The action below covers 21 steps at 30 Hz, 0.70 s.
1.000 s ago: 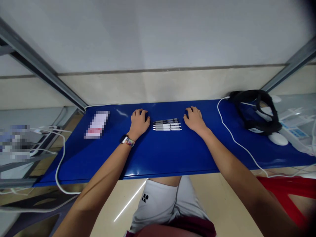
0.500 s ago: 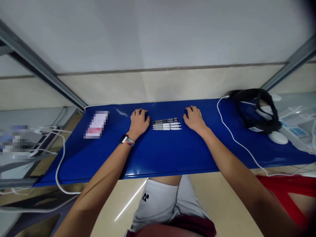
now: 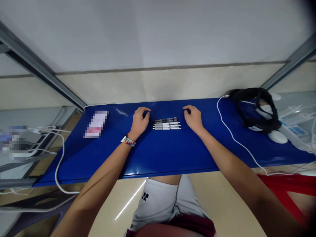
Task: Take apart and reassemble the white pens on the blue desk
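Several pens (image 3: 167, 124) lie side by side across the middle of the blue table (image 3: 170, 151), the far ones dark and the near ones white and grey. To their left is my left hand (image 3: 140, 120), turned on its side, thumb and forefinger apart with nothing between them. My right hand (image 3: 193, 118) is just past the pens' right end, its thumb and index finger curved and a small gap between the tips. Neither hand touches a pen. A watch with a multicoloured band (image 3: 128, 141) is on my left wrist.
A blurred-out pale rectangle (image 3: 96, 124) lies on the left of the table. At the right rests a black headset strap (image 3: 261, 112) with white parts, its white cable (image 3: 232, 135) running over the front edge. Metal posts (image 3: 66, 90) rise at both back corners.
Both hands have turned from palm-down onto their sides, with the fingers drawn together and pointing inward toward the pens. The pens have not moved.
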Motion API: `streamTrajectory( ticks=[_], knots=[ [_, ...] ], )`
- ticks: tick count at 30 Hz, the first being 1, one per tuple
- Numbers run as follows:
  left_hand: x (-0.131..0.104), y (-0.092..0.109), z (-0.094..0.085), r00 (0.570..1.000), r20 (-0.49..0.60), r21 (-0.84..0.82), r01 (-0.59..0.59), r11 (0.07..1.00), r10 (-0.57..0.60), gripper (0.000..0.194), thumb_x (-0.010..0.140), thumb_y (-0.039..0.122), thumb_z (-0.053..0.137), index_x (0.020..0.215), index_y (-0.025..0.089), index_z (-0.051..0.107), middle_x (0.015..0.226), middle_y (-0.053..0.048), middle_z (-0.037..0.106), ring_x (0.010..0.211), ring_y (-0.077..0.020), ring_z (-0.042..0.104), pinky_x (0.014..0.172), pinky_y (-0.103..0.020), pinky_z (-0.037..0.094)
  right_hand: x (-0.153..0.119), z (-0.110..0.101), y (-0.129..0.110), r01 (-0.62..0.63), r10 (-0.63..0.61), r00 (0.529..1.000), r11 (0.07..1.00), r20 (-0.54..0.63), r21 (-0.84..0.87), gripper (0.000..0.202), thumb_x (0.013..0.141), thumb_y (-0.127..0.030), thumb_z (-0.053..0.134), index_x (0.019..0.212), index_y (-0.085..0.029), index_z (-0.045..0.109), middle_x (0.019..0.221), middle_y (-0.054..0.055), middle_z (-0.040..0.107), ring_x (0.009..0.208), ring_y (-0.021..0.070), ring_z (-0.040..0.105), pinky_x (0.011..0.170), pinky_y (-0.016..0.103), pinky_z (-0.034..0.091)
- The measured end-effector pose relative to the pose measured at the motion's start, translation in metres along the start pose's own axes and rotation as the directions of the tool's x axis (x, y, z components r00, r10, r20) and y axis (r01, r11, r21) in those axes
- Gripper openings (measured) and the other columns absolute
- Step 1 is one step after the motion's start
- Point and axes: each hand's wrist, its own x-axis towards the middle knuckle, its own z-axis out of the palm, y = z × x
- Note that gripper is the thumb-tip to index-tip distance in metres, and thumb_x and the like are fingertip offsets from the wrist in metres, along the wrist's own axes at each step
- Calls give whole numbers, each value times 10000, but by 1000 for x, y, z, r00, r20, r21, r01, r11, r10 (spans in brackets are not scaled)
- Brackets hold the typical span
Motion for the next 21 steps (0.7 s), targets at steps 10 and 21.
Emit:
streamTrajectory(
  ticks=[10, 21],
  knots=[
    [-7, 17, 31, 992, 21, -602, 115, 790, -127, 287, 1073, 415, 518, 1086, 232, 739, 1210, -82, 762, 1213, -259, 669, 1128, -411, 477, -22, 33, -30, -86, 143, 989, 718, -25, 691, 224, 872, -314, 620, 966, -240, 809, 989, 53, 798, 1012, 264, 713, 979, 424, 534],
    [-10, 29, 42, 974, 49, -724, 187, 664, -220, 290, 1045, 361, 514, 949, 213, 745, 1072, -78, 774, 1083, -235, 696, 1028, -372, 513, -28, 43, -44, -107, 126, 992, 757, 16, 645, 245, 841, -292, 577, 942, -235, 793, 933, 50, 793, 880, 253, 695, 878, 402, 535]
  ],
)
